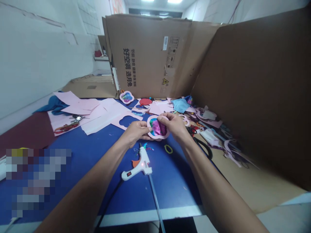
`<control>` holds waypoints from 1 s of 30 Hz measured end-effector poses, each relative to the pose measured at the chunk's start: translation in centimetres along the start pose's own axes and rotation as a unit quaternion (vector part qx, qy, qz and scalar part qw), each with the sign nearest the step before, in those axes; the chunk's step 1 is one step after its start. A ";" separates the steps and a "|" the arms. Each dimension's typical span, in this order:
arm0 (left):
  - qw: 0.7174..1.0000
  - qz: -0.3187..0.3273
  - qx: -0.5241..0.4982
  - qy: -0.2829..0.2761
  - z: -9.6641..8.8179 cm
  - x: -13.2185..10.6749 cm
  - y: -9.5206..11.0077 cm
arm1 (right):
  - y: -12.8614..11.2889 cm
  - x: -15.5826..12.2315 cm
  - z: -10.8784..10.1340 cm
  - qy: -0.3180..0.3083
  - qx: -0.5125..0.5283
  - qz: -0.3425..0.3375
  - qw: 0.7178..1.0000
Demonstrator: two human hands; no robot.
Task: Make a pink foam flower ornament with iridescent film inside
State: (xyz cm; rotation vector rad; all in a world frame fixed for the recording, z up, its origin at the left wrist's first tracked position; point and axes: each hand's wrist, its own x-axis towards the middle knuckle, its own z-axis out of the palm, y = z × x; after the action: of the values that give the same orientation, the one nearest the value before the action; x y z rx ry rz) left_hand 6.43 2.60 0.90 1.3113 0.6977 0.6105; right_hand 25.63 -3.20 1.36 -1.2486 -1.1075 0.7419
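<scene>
Between both hands is a flower-shaped pink paper frame [158,137] with a shiny purple and blue-green foil centre. My left hand [136,132] pinches its left edge, thumb on the front and fingers behind. At the upper right edge my right hand [175,124] grips it, its thumb pressed near the foil. Just below lies a white glue gun [143,161] with an orange trigger, a lit red light and a clear glue stick [155,197] out of its back. Shiny foil scraps lie by its nozzle. A yellow-green ring [168,149] rests to the right of it.
A similar flower piece [126,97] leans at the back against a tall cardboard sheet [145,58]. Pink paper sheets [104,113] and scissors [77,120] lie at the left. Paper scraps and blue fabric [181,105] crowd the right, beside another cardboard wall [257,90].
</scene>
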 end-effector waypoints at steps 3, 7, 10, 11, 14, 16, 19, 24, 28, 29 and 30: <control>1.000 -0.002 0.001 0.012 -0.2 0.1 -0.1 | 0.1 0.2 -0.2 0.011 0.006 -0.017 1.000; 1.000 0.000 -0.002 0.005 -0.3 0.1 -0.1 | 0.1 0.2 -0.1 0.010 0.010 -0.016 1.000; 1.000 0.001 -0.006 0.001 -0.3 0.1 0.0 | -0.1 0.1 -0.1 0.014 0.012 -0.014 1.000; 1.000 0.000 -0.009 -0.002 -0.2 0.1 0.0 | -0.1 0.1 -0.1 0.014 0.012 -0.012 1.000; 1.000 -0.010 -0.019 -0.011 0.0 0.1 0.0 | -0.2 0.0 -0.1 0.022 0.013 -0.007 1.000; 1.000 -0.016 -0.020 -0.012 0.1 0.1 -0.1 | -0.2 0.1 -0.1 0.032 0.019 -0.007 0.999; 1.000 -0.013 -0.012 -0.003 0.0 0.1 -0.3 | -0.1 0.2 0.0 0.029 0.043 -0.003 0.999; 1.000 -0.012 -0.021 -0.001 0.2 0.0 -0.2 | 0.0 0.3 0.2 0.038 0.066 0.000 0.997; 0.999 -0.026 -0.043 -0.005 0.6 -0.1 -0.1 | 0.0 0.2 0.5 0.048 0.088 -0.001 0.995; 0.999 -0.028 -0.043 -0.007 0.7 -0.1 -0.1 | -0.1 0.2 0.5 0.050 0.094 0.001 0.994; 0.999 -0.028 -0.042 -0.009 0.8 -0.1 -0.1 | -0.1 0.2 0.6 0.052 0.100 0.003 0.994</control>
State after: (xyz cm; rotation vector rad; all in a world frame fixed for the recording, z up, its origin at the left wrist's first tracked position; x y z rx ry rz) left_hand 6.94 2.02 0.92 1.2150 0.6856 0.5767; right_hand 25.11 -2.83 1.49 -1.1091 -0.9218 0.7638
